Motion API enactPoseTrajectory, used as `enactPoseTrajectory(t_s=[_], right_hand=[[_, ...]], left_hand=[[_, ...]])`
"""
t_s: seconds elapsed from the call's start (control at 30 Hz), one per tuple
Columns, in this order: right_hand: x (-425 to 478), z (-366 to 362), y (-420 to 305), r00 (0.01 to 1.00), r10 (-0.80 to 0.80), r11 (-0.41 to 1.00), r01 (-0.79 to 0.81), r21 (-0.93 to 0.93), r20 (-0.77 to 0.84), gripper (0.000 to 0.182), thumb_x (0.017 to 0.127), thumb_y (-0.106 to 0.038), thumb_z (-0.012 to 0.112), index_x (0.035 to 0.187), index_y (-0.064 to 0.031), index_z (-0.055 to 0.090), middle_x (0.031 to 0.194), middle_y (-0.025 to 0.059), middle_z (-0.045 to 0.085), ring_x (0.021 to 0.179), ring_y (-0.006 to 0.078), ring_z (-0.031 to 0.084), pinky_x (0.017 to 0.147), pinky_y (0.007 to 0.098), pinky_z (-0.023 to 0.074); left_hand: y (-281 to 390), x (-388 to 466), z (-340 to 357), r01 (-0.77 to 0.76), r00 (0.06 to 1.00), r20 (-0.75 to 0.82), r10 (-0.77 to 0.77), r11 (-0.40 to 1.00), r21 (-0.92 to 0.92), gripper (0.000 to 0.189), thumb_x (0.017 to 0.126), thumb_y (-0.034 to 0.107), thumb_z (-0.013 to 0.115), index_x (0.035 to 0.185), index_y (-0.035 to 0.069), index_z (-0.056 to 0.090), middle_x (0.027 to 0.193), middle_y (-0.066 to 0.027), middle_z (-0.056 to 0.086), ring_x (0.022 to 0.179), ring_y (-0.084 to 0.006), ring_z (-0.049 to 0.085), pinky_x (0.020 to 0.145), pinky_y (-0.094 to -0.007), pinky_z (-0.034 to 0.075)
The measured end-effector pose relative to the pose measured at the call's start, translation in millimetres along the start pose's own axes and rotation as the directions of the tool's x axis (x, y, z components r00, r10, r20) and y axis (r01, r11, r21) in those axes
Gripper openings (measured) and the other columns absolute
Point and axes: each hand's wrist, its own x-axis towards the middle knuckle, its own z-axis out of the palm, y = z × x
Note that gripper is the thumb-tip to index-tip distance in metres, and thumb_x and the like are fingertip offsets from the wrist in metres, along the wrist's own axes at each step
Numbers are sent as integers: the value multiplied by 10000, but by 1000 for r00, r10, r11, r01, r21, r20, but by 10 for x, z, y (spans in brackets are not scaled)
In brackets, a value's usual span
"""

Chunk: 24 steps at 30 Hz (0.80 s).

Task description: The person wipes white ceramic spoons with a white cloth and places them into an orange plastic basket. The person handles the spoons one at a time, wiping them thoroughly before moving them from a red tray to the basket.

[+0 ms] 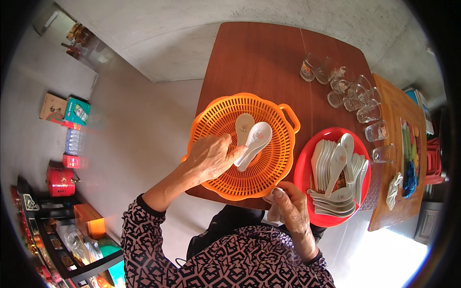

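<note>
My left hand (212, 154) reaches over an orange plastic colander basket (216, 108). Inside it lie a few white flower-patterned soup spoons (260, 135). The thumb overlaps the spoon handles, but the curled fingers are hidden from above, so a grip cannot be made out. At the basket's near rim, my right hand (297, 207) pinches a bunched white cloth (274, 212). To the right of that hand is a red oval plastic tray (304, 169), bearing many similar spoons (336, 167) in overlapping stacks, some with bowls towards me.
Several clear glass tumblers (376, 130) stand or lie along the right of the brown table (252, 61). Beyond is a wooden surface (390, 201) with a crumpled white item (393, 190). Boxes (77, 111) and a black shelf (97, 268) stand to the left.
</note>
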Motion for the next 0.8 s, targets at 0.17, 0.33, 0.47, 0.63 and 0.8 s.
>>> enactPoseTrajectory(t_s=[0.17, 0.33, 0.47, 0.63, 0.8], right_hand=[[141, 22, 46, 999, -2, 999, 4, -43, 53, 435, 907, -374, 578, 925, 60, 580, 684, 61, 602, 464, 87, 518, 442, 203, 384], [108, 112, 89, 1000, 19, 998, -19, 64, 10, 341, 922, -278, 556, 812, 43, 581, 655, 55, 595, 433, 90, 511, 402, 216, 402], [38, 160, 126, 999, -2, 994, 7, 112, -44, 292, 928, -220, 546, 776, 28, 574, 656, 65, 602, 435, 91, 521, 401, 221, 417], [-48, 104, 268, 990, -65, 961, 95, 259, -124, 257, 927, -195, 547, 780, 15, 574, 651, 68, 598, 452, 120, 556, 415, 237, 475], [-93, 67, 306, 978, -126, 918, 178, 355, -166, 205, 935, -154, 534, 812, 7, 567, 628, 54, 582, 467, 126, 581, 428, 261, 512]], left_hand=[[144, 92, -54, 174, 960, 259, -108, 954, -246, 323, 914, 317, 558, 963, -3, 556, 656, -122, 612, 598, -264, 625, 573, -385, 493], [13, 18, 214, 1, 988, 145, 61, 921, -389, 360, 908, 228, 590, 1161, 11, 455, 899, -145, 664, 759, -240, 666, 665, -357, 526], [140, -28, 146, 118, 972, 224, -67, 967, -225, 352, 890, 241, 604, 1133, 19, 479, 919, -148, 653, 813, -275, 643, 682, -383, 522], [241, -247, -169, -55, 823, -553, 132, 987, 153, 426, 841, 261, 657, 1167, 37, 499, 1021, -126, 590, 965, -282, 541, 839, -393, 457], [-91, -553, 33, 127, 943, -188, -274, 821, -556, 665, 892, 239, 609, 1396, -2, 248, 1238, -154, 489, 1072, -238, 510, 940, -351, 421]])
